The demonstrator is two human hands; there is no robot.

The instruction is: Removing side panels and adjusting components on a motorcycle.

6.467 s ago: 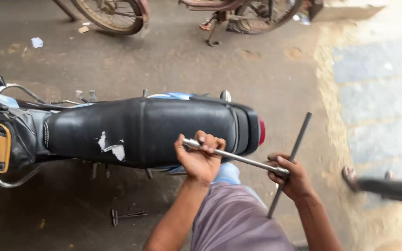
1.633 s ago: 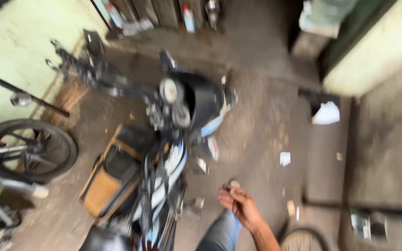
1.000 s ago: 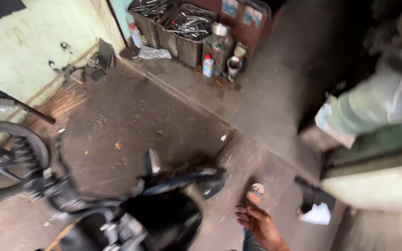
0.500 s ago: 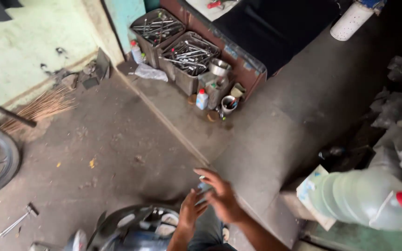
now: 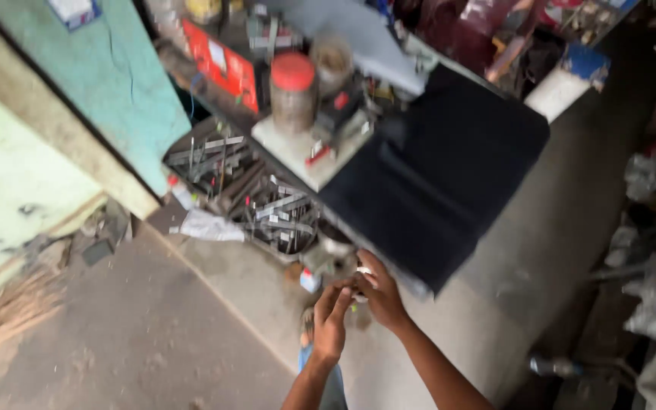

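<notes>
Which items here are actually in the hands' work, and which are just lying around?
In hand:
- left hand and right hand, fingertips together over a small whitish object, too blurred to identify

Lying about:
- crates of metal tools
- red-lidded jar
- black sheet
- white rag

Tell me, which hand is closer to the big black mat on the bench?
The right hand. It sits just under the near edge of the black mat, almost touching it in this view. The left hand is lower and farther left, beside the right one.
</notes>
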